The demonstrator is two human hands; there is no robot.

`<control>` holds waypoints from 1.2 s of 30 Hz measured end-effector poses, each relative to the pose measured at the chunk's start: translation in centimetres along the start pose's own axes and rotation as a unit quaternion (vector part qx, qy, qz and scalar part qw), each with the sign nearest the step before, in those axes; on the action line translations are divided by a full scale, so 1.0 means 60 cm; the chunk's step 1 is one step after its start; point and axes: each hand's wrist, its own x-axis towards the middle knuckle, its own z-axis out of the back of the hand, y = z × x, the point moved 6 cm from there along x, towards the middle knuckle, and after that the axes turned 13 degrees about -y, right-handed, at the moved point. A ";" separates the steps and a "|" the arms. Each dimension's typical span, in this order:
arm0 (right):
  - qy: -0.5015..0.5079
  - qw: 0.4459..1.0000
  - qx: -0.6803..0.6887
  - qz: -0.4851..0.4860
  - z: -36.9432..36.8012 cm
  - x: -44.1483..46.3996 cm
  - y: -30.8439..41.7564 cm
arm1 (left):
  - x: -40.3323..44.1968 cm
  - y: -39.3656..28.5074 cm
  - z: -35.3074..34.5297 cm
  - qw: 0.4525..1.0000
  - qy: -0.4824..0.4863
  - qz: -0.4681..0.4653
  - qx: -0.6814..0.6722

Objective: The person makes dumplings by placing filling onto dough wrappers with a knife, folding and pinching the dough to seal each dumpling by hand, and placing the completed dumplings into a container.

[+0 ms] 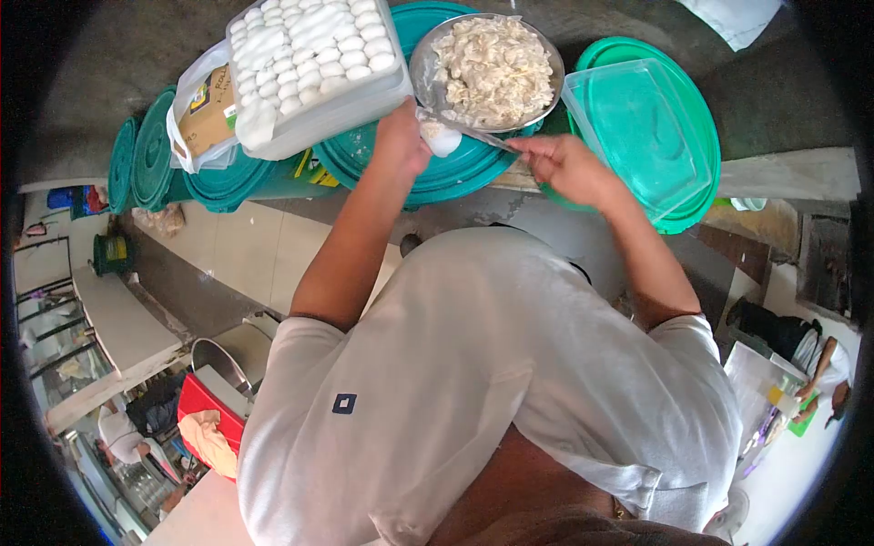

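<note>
Metal bowl (pixel 425 75) sits close, likely shortening reach. Left hand (pixel 402 138) grips a white ball (pixel 443 141); right hand (pixel 566 166), a tool (pixel 487 138).

teal lids (pixel 473 173) lie under a box (pixel 337 109) and a metal bowl (pixel 424 73), a green lid (pixel 669 220) under a clear plastic piece (pixel 642 136).

One camera on the person's head looks forward and steeply down through a very wide lens, its round edge darkening the corners. The shirt (pixel 437 346) is nearest, filling the view below the grip of the left hand (pixel 401 141) and right hand (pixel 569 170), which lie farther off; the floor (pixel 241 238) curves away, tilted, to their left.
</note>
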 end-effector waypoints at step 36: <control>-0.136 0.906 -0.370 0.152 0.021 0.055 0.018 | -0.079 -0.038 -0.020 0.997 0.064 0.036 0.011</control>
